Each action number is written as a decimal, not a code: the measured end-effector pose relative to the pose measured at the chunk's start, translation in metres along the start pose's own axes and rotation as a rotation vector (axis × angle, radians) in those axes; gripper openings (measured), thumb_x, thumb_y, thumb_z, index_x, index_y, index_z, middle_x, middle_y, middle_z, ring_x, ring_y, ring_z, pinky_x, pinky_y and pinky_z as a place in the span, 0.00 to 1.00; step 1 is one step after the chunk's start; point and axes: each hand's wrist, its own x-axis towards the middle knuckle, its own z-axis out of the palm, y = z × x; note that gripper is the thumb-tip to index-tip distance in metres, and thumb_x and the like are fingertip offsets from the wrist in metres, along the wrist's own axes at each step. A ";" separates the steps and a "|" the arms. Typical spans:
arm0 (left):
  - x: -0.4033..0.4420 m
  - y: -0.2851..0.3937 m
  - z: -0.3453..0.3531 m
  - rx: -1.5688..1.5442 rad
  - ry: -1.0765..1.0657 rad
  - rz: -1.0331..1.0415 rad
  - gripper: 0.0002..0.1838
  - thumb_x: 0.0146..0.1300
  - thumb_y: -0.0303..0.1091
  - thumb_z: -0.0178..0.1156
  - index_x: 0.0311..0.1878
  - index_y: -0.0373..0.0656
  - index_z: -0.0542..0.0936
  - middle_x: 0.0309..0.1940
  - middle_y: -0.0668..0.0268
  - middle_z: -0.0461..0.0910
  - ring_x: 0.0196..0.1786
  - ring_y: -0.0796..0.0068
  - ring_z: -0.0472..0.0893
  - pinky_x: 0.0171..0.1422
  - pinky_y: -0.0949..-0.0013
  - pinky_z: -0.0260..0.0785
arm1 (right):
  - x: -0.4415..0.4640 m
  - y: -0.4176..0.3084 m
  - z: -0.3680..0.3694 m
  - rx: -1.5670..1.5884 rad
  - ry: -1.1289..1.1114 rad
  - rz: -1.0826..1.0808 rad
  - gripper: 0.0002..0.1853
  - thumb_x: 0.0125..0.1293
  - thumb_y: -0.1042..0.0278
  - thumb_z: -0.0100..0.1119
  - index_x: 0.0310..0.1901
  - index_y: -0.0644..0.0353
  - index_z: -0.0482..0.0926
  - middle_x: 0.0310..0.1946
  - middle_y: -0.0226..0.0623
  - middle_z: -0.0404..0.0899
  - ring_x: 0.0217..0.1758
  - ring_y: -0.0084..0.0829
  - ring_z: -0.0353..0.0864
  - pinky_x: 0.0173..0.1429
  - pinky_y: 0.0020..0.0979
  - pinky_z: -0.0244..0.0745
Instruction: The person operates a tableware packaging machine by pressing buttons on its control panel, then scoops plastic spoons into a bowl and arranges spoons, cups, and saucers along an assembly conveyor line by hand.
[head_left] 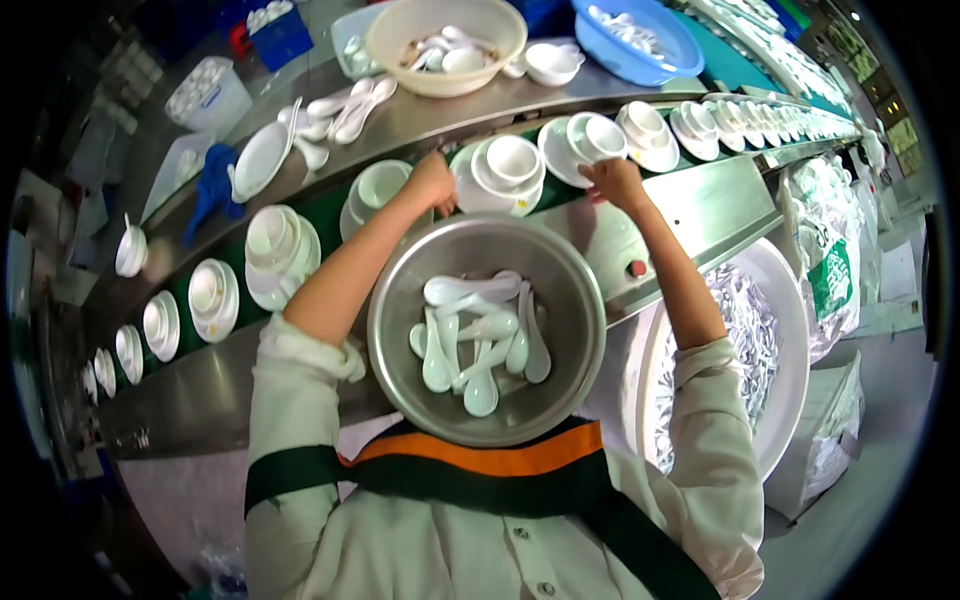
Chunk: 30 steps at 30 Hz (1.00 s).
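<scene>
My left hand [432, 185] is over the green belt, fingers curled together, between a stack of white dishes [383, 184] and another dish stack [508, 165]. What it holds, if anything, is hidden. My right hand [614, 184] is closed too, its fingertips by the near edge of a plate carrying a bowl and cup [597, 137]; I cannot make out anything in it. Against my body, below both hands, sits a steel bowl [388, 330] with several white spoons [480, 390] in it. Neither hand touches these spoons.
Dish sets line the curved conveyor belt [335, 218] on both sides. Behind it, a steel ledge carries a cream basin [400, 70], a blue basin [690, 62] and loose spoons [360, 110]. A white tub [790, 400] of wrapped pieces stands at right, beside a steel plate [700, 215].
</scene>
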 end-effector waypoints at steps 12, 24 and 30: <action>-0.055 -0.001 -0.033 0.747 0.245 0.289 0.12 0.55 0.37 0.54 0.35 0.38 0.78 0.25 0.60 0.79 0.30 0.71 0.80 0.31 0.69 0.70 | -0.122 -0.109 0.090 -0.791 -0.244 -1.025 0.05 0.49 0.71 0.54 0.27 0.58 0.79 0.29 0.38 0.79 0.27 0.38 0.80 0.31 0.35 0.75; -0.151 -0.018 -0.012 -0.113 0.128 0.383 0.15 0.61 0.39 0.56 0.41 0.35 0.75 0.30 0.64 0.76 0.35 0.79 0.73 0.42 0.74 0.65 | -0.036 -0.044 -0.056 -0.073 0.252 -0.159 0.07 0.51 0.71 0.59 0.28 0.67 0.78 0.19 0.48 0.78 0.20 0.33 0.80 0.29 0.34 0.76; -0.150 0.004 -0.005 -0.006 0.081 0.295 0.15 0.62 0.38 0.54 0.45 0.35 0.74 0.34 0.67 0.76 0.38 0.82 0.72 0.44 0.77 0.64 | 0.044 0.026 0.003 -0.162 0.121 -0.268 0.17 0.43 0.61 0.67 0.24 0.69 0.77 0.17 0.47 0.75 0.21 0.36 0.78 0.28 0.35 0.72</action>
